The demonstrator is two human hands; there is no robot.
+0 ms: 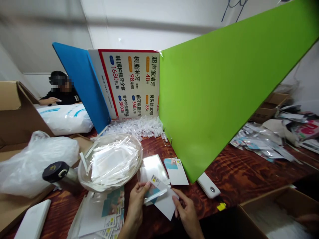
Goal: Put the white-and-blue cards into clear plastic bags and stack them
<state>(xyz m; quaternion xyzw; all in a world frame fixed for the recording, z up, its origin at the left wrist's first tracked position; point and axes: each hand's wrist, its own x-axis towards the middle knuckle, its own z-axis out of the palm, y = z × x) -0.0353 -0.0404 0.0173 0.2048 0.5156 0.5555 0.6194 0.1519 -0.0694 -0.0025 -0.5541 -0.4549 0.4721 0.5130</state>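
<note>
My left hand pinches a white and teal printed card between thumb and fingers, along with a narrow clear-and-white piece lying across it. The fingers of my right hand close on the card's right edge. Just beyond my hands lie a clear plastic sleeve stack and a small pile of similar cards. A larger spread of printed cards is left of my left wrist. Behind it stands a round clear bowl holding white strips and clear sleeves.
Green and blue boards stand around a heap of small white pieces. A dark-lidded flask, a white power bank and an open carton flank the work area. Another person sits across the table.
</note>
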